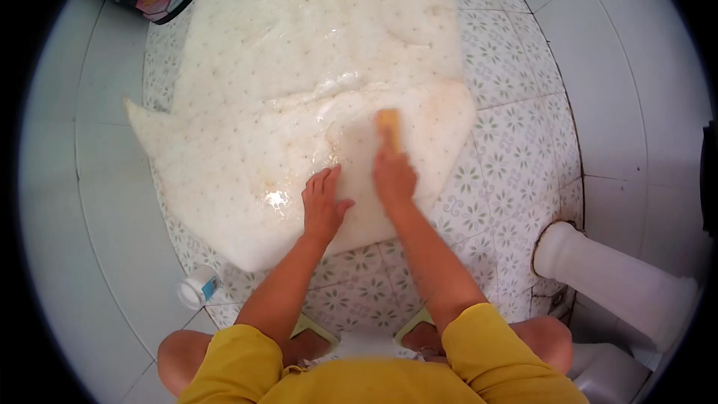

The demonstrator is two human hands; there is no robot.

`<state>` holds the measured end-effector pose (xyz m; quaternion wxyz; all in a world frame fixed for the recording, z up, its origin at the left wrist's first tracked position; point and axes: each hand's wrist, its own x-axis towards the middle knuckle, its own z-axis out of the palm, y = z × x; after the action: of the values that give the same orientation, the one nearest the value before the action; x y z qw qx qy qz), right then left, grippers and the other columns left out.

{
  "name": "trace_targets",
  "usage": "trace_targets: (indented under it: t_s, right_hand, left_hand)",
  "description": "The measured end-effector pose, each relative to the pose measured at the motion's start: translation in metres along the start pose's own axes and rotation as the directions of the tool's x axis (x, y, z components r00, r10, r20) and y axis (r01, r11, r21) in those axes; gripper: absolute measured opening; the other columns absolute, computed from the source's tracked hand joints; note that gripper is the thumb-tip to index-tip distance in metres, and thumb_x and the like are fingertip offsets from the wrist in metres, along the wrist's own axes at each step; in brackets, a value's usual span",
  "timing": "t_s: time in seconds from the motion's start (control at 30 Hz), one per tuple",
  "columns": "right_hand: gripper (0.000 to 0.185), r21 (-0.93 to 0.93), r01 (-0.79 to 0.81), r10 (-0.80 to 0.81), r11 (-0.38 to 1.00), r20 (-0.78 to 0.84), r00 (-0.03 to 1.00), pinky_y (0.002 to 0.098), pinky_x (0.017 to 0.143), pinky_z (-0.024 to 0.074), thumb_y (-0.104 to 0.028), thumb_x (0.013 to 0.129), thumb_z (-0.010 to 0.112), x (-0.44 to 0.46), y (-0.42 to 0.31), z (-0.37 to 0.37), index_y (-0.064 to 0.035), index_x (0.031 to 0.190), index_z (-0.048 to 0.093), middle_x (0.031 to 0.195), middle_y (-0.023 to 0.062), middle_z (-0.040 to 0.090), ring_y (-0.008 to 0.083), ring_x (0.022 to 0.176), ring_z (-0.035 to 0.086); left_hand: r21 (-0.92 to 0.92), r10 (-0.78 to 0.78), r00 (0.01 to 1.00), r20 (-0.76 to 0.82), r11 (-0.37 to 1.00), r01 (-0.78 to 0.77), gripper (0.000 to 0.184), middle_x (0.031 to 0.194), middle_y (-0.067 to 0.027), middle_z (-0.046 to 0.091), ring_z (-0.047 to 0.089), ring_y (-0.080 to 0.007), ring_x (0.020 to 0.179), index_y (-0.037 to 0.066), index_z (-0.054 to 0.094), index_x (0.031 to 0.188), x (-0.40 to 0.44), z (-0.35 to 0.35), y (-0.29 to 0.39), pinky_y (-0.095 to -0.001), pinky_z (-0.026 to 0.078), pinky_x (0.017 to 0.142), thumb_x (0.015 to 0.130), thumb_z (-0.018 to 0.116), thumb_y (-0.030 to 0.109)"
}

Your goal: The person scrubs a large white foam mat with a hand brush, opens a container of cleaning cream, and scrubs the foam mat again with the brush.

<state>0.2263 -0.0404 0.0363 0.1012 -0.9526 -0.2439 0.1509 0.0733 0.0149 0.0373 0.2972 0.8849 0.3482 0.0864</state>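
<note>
A large, wet, cream-white padded sheet [247, 60] with small dots lies spread over the tiled floor, its surface shiny in places. In my right hand [395, 179] is a yellow-orange scrubbing brush [389, 123], pressed down near the right side of the sheet. Motion blurs the brush slightly, and its underside is hidden. To the left of it, my left hand [323, 206] rests on the sheet's near part, fingers stretched out and holding nothing.
A white plastic tub [198, 286] with a blue label lies by the left wall. At the top left stands a dark container [168, 0] with a pink label, partly covered by the sheet. A white pedestal [609, 277] juts out on the right. Flower-patterned tiles [508, 142] surround the sheet.
</note>
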Motion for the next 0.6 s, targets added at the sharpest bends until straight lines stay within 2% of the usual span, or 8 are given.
trace_targets:
  t_s: [0.03, 0.1, 0.2, 0.23, 0.27, 0.37, 0.53, 0.6]
  right_hand:
    - [0.054, 0.024, 0.107, -0.109, 0.994, 0.101, 0.989, 0.0495, 0.066, 0.0521, -0.033, 0.094, 0.045, -0.01, -0.009, 0.015, -0.0372, 0.145, 0.028, 0.084, 0.0207, 0.061, 0.0387, 0.071, 0.063]
    - [0.054, 0.013, 0.362, -0.36, 0.932, 0.148, 0.921, 0.0472, 0.06, 0.0536, -0.036, 0.095, 0.043, -0.027, -0.02, 0.012, -0.0365, 0.147, 0.026, 0.083, 0.0193, 0.061, 0.0338, 0.064, 0.064]
    - [0.051, -0.044, 0.144, -0.143, 0.989, 0.023, 0.989, 0.0472, 0.053, 0.0514, -0.037, 0.095, 0.043, 0.034, 0.028, 0.001, -0.0341, 0.145, 0.032, 0.075, 0.0163, 0.06, 0.0331, 0.059, 0.062]
    - [0.051, 0.072, -0.032, 0.032, 0.997, -0.001, 0.999, 0.0465, 0.052, 0.051, -0.036, 0.095, 0.043, 0.053, 0.044, -0.016, -0.0335, 0.145, 0.032, 0.074, 0.0154, 0.061, 0.0318, 0.058, 0.062]
    - [0.053, 0.058, -0.067, 0.069, 0.996, -0.029, 0.997, 0.0458, 0.054, 0.0522, -0.036, 0.095, 0.045, 0.064, 0.049, -0.029, -0.0323, 0.146, 0.03, 0.075, 0.0156, 0.061, 0.0316, 0.059, 0.063]
    - [0.055, 0.031, -0.084, 0.085, 0.996, -0.033, 0.996, 0.0457, 0.058, 0.0536, -0.033, 0.094, 0.045, 0.044, 0.008, -0.001, -0.0307, 0.147, 0.029, 0.078, 0.0162, 0.063, 0.0329, 0.064, 0.064]
    - [0.055, -0.048, 0.372, -0.363, 0.927, 0.134, 0.922, 0.0445, 0.061, 0.0547, -0.03, 0.094, 0.043, 0.007, -0.035, 0.008, -0.0306, 0.147, 0.029, 0.086, 0.0177, 0.064, 0.0315, 0.072, 0.066]
    - [0.05, -0.044, 0.159, -0.155, 0.986, 0.082, 0.984, 0.0459, 0.058, 0.0531, -0.034, 0.094, 0.046, 0.045, 0.004, 0.007, -0.0293, 0.143, 0.038, 0.082, 0.0166, 0.064, 0.031, 0.066, 0.065]
  left_hand:
    - [0.029, -0.002, 1.0, 0.03, 1.0, 0.001, 0.081, 0.132, -0.0085, 0.045, 0.041, -0.0287, 0.122, 0.013, 0.045, 0.135, 0.002, 0.001, -0.002, -0.0427, 0.035, 0.097, 0.063, 0.082, 0.017]
    - [0.062, -0.002, 0.998, 0.064, 0.998, -0.002, 0.083, 0.131, -0.0093, 0.045, 0.04, -0.0289, 0.122, 0.015, 0.045, 0.137, 0.004, -0.001, -0.003, -0.0425, 0.034, 0.097, 0.062, 0.083, 0.016]
    - [0.036, 0.0, 0.998, 0.068, 0.999, -0.002, 0.084, 0.13, -0.0086, 0.045, 0.04, -0.0284, 0.121, 0.016, 0.045, 0.137, 0.004, -0.004, 0.0, -0.0423, 0.034, 0.097, 0.062, 0.083, 0.017]
    - [0.044, -0.005, 0.998, 0.068, 0.999, 0.002, 0.084, 0.131, -0.0086, 0.045, 0.04, -0.0284, 0.121, 0.015, 0.045, 0.137, 0.004, -0.004, 0.0, -0.0424, 0.035, 0.097, 0.061, 0.083, 0.017]
    - [0.05, -0.01, 0.998, 0.068, 0.999, 0.006, 0.085, 0.131, -0.0085, 0.045, 0.04, -0.0284, 0.121, 0.015, 0.045, 0.137, 0.004, -0.003, 0.0, -0.0425, 0.035, 0.097, 0.061, 0.083, 0.017]
    - [0.077, -0.023, 0.998, 0.055, 0.997, 0.019, 0.085, 0.131, -0.009, 0.044, 0.04, -0.0288, 0.121, 0.014, 0.045, 0.137, 0.003, -0.001, 0.002, -0.0427, 0.035, 0.096, 0.061, 0.083, 0.017]
    - [0.093, -0.001, 0.998, 0.058, 0.996, -0.004, 0.083, 0.131, -0.0089, 0.044, 0.04, -0.0286, 0.121, 0.014, 0.043, 0.137, 0.002, 0.002, -0.001, -0.0429, 0.035, 0.096, 0.063, 0.082, 0.017]
    - [0.087, -0.003, 0.998, 0.055, 0.996, -0.002, 0.082, 0.13, -0.0082, 0.044, 0.04, -0.028, 0.121, 0.014, 0.042, 0.138, 0.002, -0.001, 0.003, -0.0429, 0.034, 0.096, 0.065, 0.081, 0.017]
